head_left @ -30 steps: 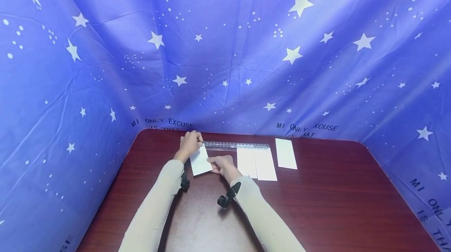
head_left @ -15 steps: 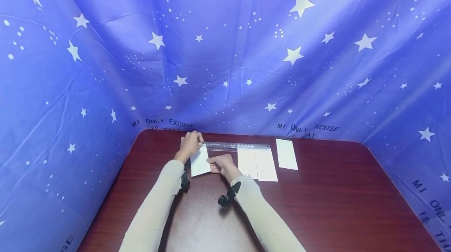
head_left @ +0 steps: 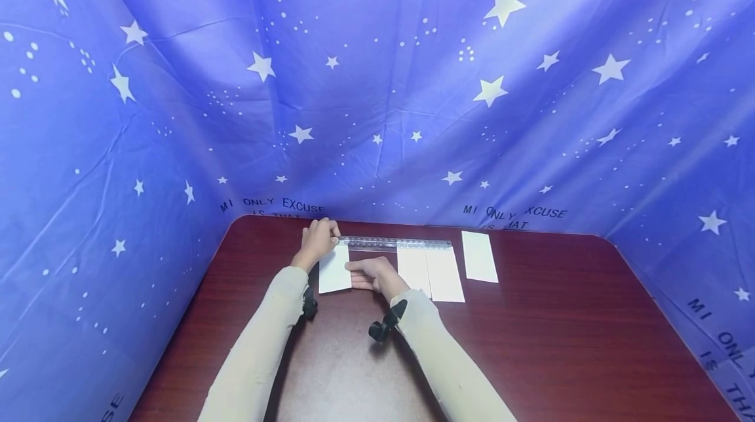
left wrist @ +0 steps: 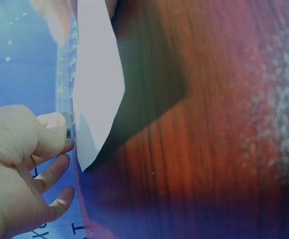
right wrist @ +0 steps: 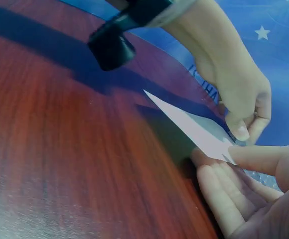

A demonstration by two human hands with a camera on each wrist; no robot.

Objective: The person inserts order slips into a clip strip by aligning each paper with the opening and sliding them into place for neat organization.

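In the head view my left hand pinches the left end of a clear plastic ruler between thumb and fingers. A white paper card slants up from the table just below that end. My right hand pinches the card's right edge, thumb on top and fingers beneath. From the left wrist, the card stands tilted beside the ruler and casts a shadow on the wood. The right wrist view shows the card raised off the tabletop, its near edge between the right thumb and fingers.
Two white cards, one left of the other, lie side by side with their tops at the ruler. Another white card lies apart to the right. A blue starry curtain surrounds the dark red wooden table.
The held card has turned slightly, its lower end swinging left so it sits straighter. My right hand has shifted a little with it. My left hand stays on the ruler's end.
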